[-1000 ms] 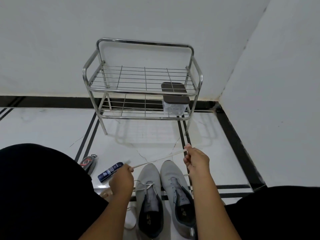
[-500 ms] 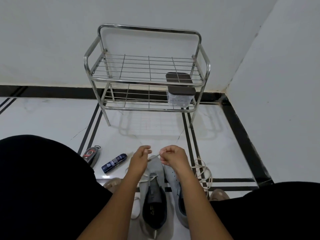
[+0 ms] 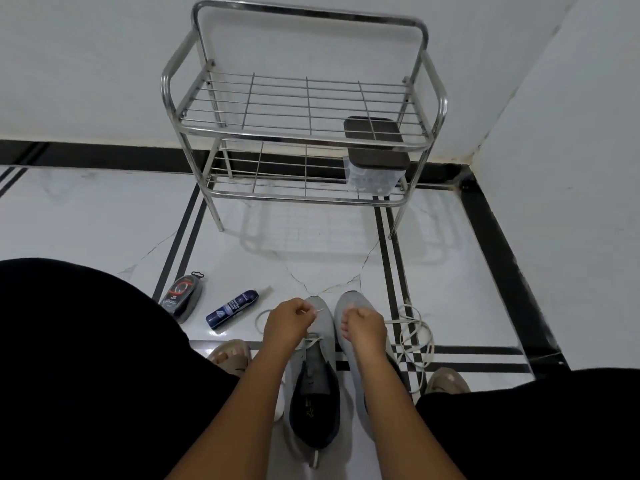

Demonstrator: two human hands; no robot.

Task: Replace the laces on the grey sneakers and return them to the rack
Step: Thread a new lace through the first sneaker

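Note:
Two grey sneakers stand side by side on the floor between my knees: the left sneaker and the right sneaker, toes pointing away from me. My left hand pinches the tip of a white lace above the left sneaker's toe. My right hand hovers over the right sneaker with fingers curled; what it holds is hidden. A loose pile of white lace lies on the floor right of the sneakers. The metal two-tier rack stands against the wall ahead.
A clear box with a brown lid sits on the rack's lower shelf at the right. A blue spray can and a black shoe-polish pack lie on the floor to the left. Walls close in behind and right.
A second ago my hands stretched a lace wide apart above the sneakers. They have come down close together over the toes, and the loose lace now lies piled at the right.

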